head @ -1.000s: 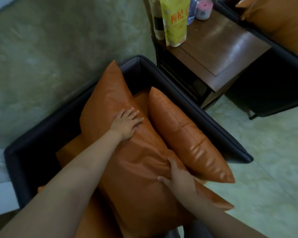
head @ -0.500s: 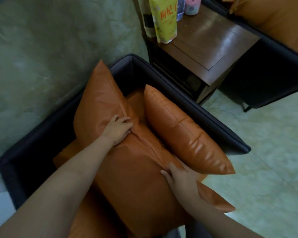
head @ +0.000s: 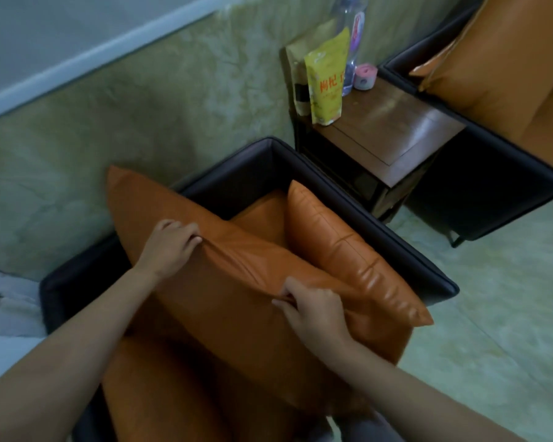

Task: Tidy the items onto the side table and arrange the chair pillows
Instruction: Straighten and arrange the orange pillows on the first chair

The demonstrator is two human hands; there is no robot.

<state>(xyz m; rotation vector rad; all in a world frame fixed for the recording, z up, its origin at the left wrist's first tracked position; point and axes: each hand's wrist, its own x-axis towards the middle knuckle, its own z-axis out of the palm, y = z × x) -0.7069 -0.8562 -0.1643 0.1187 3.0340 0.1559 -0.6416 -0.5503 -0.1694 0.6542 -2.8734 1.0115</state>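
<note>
A large orange leather pillow (head: 224, 311) lies tilted across the dark armchair (head: 406, 263). My left hand (head: 170, 247) pinches its upper edge, and my right hand (head: 313, 311) pinches the same edge lower down. A smaller orange pillow (head: 345, 250) leans against the chair's right arm, touching the large one. On the wooden side table (head: 393, 129) stand a yellow pouch (head: 328, 87), a brown pouch (head: 297, 81), a clear bottle (head: 353, 36) and a pink roll (head: 365, 77).
A second dark armchair (head: 492, 186) with an orange cushion (head: 505, 59) stands right of the side table. A green wall runs behind. Pale tiled floor (head: 498, 314) lies to the right. White fabric (head: 4, 314) shows at the left edge.
Both hands went from pressing flat on the large pillow to pinching its upper edge, and that edge has lifted. The view has tilted up, showing more of the table's items.
</note>
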